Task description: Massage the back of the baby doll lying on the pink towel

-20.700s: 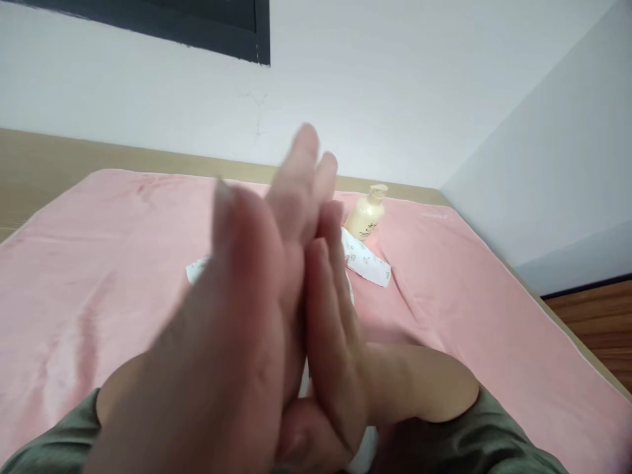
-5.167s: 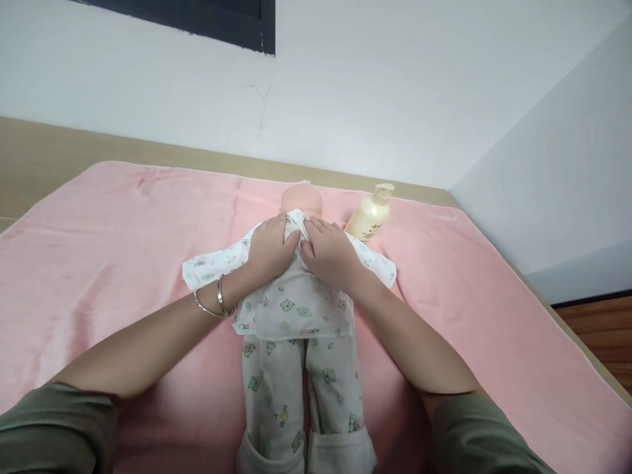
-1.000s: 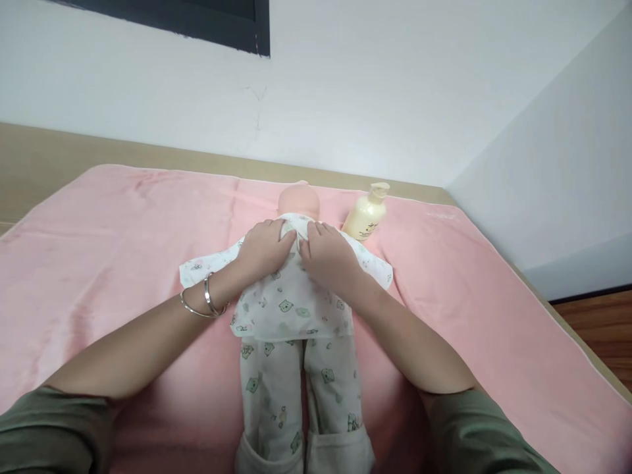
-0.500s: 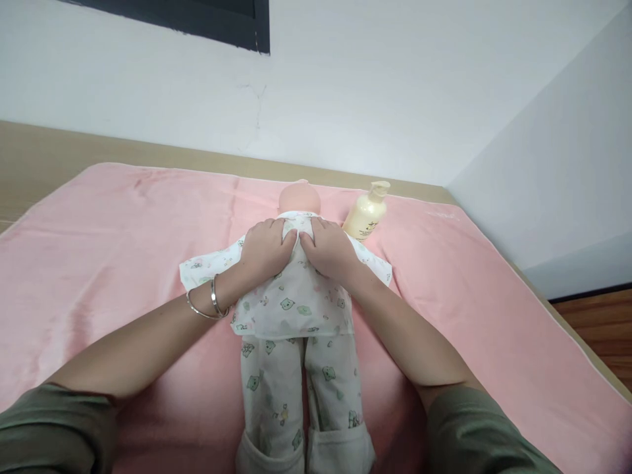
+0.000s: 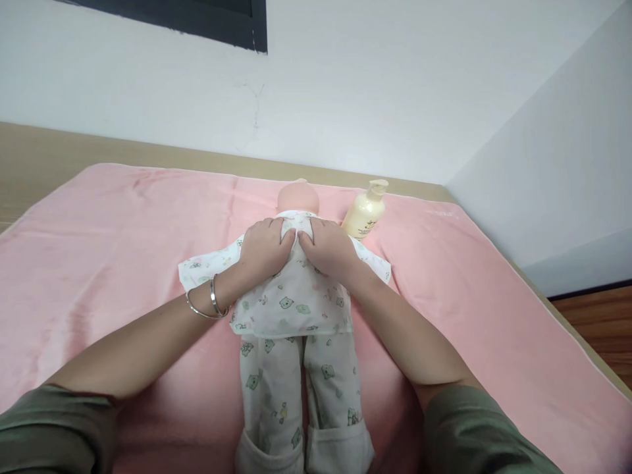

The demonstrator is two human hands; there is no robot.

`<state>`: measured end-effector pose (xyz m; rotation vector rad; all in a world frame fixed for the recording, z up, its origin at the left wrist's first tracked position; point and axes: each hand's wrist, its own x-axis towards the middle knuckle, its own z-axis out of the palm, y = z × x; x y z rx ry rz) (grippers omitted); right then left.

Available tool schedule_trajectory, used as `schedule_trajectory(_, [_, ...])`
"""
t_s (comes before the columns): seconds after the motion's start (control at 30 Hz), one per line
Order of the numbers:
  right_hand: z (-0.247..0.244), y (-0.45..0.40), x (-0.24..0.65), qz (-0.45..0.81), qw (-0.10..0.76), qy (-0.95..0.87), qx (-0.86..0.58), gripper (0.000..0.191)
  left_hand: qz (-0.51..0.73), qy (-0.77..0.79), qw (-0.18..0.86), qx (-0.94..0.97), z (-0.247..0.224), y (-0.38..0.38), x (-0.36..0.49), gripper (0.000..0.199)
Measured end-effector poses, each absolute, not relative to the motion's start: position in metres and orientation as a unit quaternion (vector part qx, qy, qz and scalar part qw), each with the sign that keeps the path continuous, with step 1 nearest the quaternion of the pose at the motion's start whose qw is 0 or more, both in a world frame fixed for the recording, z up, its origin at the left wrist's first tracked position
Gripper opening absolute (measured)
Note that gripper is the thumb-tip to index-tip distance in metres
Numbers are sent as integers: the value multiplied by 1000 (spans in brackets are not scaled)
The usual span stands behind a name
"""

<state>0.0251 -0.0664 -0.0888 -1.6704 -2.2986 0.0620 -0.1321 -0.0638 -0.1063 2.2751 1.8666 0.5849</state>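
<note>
A baby doll [image 5: 298, 197] lies on a pink sheet [image 5: 148, 243], its head toward the wall and its legs toward me. It wears a white top [image 5: 296, 306] with small green and pink prints and matching trousers [image 5: 328, 388]. My left hand [image 5: 266, 247] rests flat on the left shoulder area of the top, thumb apart from the fingers. On the right shoulder area lies my right hand [image 5: 330, 247], also spread, its thumb close to the other thumb. Neither hand grasps anything. Two silver bangles [image 5: 213, 297] circle my left wrist.
A cream pump bottle [image 5: 365, 212] stands on the sheet just right of the doll's head. Behind the sheet runs a wooden edge [image 5: 197, 149] against a white wall. A dark frame [image 5: 217, 23] hangs at the top; brown wood [image 5: 602, 322] shows at the far right.
</note>
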Motion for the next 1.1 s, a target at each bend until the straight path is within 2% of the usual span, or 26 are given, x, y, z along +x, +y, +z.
schedule_trajectory(0.43, [-89, -67, 24, 17, 151, -795, -587, 32, 196, 621, 66, 756, -104, -64, -132, 40])
schedule_trajectory(0.67, [-77, -55, 40, 166, 133, -771, -601, 34, 195, 575, 5, 795, -106, -78, -128, 41])
schedule_trajectory(0.73, [-77, -52, 42, 170, 128, -770, -602, 38, 211, 544, -25, 812, -107, -87, -126, 42])
schedule_trajectory(0.83, [-81, -56, 35, 110, 117, -781, -603, 41, 213, 522, -14, 826, -106, -90, -126, 39])
schedule_trajectory(1.0, [-87, -91, 15, -58, 117, -826, -549, 42, 191, 567, 91, 796, -101, -65, -136, 31])
schedule_trajectory(1.1, [-87, -97, 13, -84, 116, -844, -517, 38, 178, 592, 110, 778, -100, -60, -137, 34])
